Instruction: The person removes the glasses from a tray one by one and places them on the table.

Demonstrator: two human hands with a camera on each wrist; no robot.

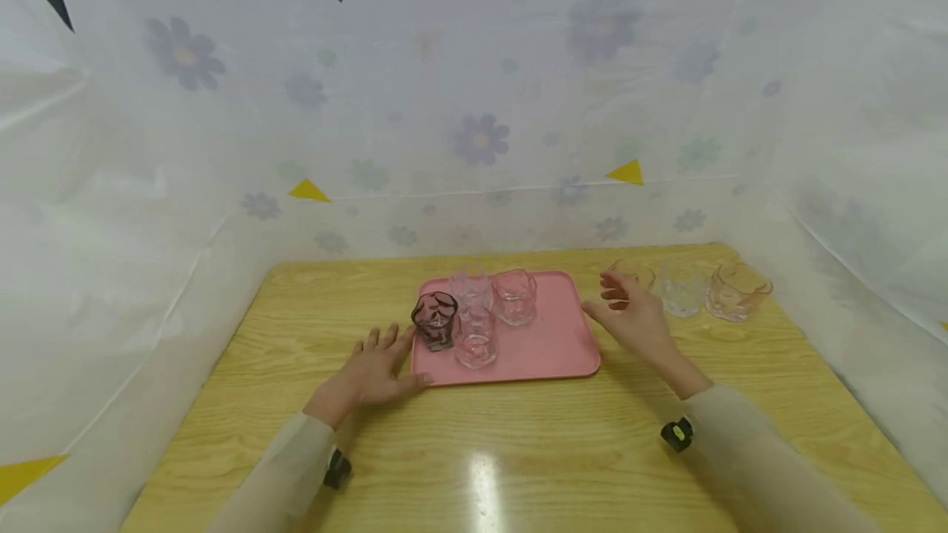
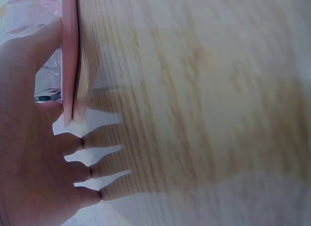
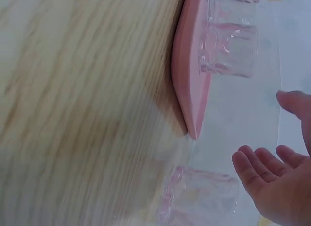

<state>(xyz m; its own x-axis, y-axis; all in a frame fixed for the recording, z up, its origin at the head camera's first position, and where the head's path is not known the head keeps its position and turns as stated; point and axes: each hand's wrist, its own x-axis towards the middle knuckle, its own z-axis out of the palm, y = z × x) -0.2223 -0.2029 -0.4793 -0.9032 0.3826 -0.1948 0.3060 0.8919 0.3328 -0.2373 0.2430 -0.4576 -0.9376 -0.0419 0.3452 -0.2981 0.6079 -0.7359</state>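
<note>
A pink tray [image 1: 551,344] bears several faceted drinking glasses on its left half: a dark grey one [image 1: 434,321], a clear one [image 1: 476,344] in front, a pinkish one [image 1: 514,297] and another clear one behind. My left hand [image 1: 376,373] lies at the tray's left edge with fingers spread, its thumb touching the rim [image 2: 70,56]. My right hand [image 1: 638,323] hovers off the tray's right side, fingers loosely bent, thumb apart, holding nothing. Behind its fingers stands a pink-tinted glass [image 1: 644,274], partly hidden in the head view.
Right of that hand stand a clear glass [image 1: 683,288] and an amber-pink glass [image 1: 736,292], near the table's right edge. The wooden table [image 1: 415,451] is enclosed at the back and sides by white sheeting [image 1: 415,146] with flowers and triangles.
</note>
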